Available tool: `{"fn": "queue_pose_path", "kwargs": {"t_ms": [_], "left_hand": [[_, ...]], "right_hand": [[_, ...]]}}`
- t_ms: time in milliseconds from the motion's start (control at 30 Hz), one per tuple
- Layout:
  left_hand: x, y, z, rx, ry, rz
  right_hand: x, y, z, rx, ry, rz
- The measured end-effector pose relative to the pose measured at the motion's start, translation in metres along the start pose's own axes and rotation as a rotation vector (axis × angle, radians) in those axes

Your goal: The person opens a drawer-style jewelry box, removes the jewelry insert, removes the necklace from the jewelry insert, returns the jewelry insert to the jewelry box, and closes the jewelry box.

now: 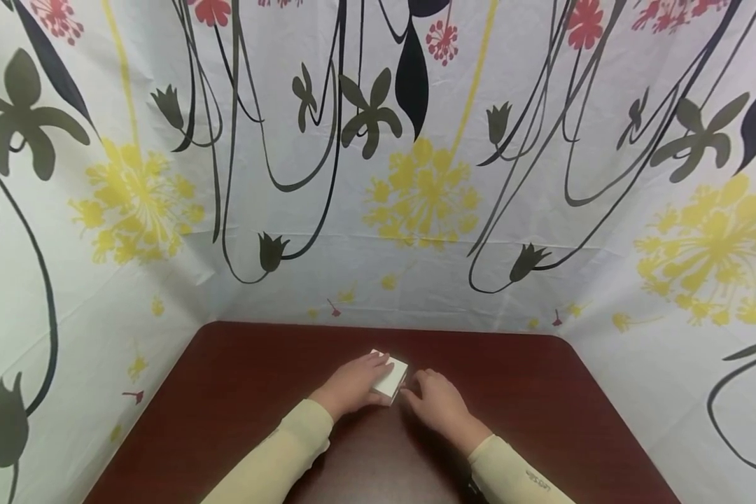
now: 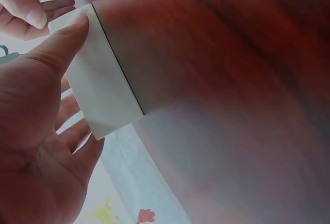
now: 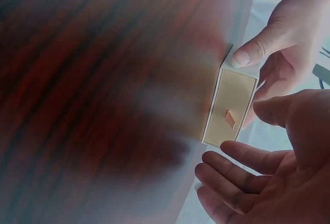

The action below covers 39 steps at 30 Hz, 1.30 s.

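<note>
A small white box (image 1: 393, 379) sits on the dark red-brown table, turned at an angle. My left hand (image 1: 351, 383) grips it, thumb along the near side and fingers over the top and far side; the left wrist view shows the thumb pressed on a plain white face of the box (image 2: 105, 87). In the right wrist view, the end of the box is a tan drawer front (image 3: 233, 92) with a small orange-tan pull tab (image 3: 230, 118). Just right of that end is my right hand (image 1: 439, 402), its fingers loosely bent around a gap, a fingertip close to the drawer's edge.
The tabletop (image 1: 277, 357) is glossy wood with rounded far corners. A white cloth (image 1: 327, 210) with yellow, red and dark plant prints hangs around its back and sides.
</note>
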State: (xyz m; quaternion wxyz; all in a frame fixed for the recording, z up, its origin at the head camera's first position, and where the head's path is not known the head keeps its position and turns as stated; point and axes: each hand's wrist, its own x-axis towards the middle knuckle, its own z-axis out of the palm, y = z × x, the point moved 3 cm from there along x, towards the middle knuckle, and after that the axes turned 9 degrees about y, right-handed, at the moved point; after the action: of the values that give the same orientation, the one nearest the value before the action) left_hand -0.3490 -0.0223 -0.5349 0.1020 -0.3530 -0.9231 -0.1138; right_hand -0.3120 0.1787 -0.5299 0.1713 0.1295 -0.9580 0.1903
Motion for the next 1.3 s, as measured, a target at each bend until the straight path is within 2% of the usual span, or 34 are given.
{"fn": "queue_pose_path", "kwargs": {"t_ms": [433,867,1300], "left_hand": [[0.004,0.002,0.002,0.052,-0.020,-0.021],[0.009,0.003,0.001,0.130,-0.042,-0.001],[0.013,0.003,0.000,0.092,-0.042,-0.032]], "right_hand": [[0.004,-0.001,0.007,0.026,-0.024,-0.029],[0.016,-0.004,0.011,0.006,-0.006,-0.029],[0.021,-0.004,0.016,0.015,-0.018,-0.008]]}}
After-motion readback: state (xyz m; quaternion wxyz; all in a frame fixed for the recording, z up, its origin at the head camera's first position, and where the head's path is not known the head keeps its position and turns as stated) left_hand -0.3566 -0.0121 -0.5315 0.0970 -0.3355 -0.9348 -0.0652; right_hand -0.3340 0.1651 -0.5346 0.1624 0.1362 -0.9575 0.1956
